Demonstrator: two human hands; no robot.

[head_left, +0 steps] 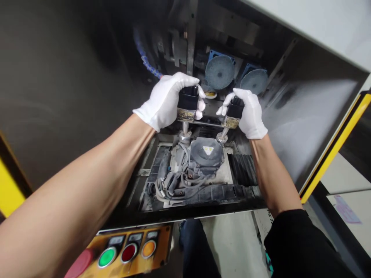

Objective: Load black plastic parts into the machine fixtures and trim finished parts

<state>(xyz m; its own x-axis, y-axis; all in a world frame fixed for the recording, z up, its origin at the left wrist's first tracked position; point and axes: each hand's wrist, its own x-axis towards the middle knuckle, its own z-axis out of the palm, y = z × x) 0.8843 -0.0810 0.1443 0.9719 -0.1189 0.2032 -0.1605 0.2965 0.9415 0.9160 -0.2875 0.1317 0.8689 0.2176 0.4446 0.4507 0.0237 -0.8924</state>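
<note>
Inside a machine cabinet, my left hand [171, 98] in a white glove is closed round a black block-shaped part [188, 101]. That part sits over a worn, yellowish-brown mount [186, 114] on a metal post. To the right, my gloved right hand [251, 112] is wrapped round a similar black part [234, 110], above a matching worn mount [231, 122]. Fingers curl over the outer and upper sides of both parts and hide some of them. Below and between the hands is a dusty grey motor-like unit [206, 152] with a triangular label.
Two round grey discs [219, 72] on blue backings are behind the hands. A blue segmented hose [147, 65] hangs at the left. Grey cables [171, 193] lie on the cabinet floor. The control panel [158, 262] has coloured buttons. Yellow-edged walls [336, 150] flank the opening.
</note>
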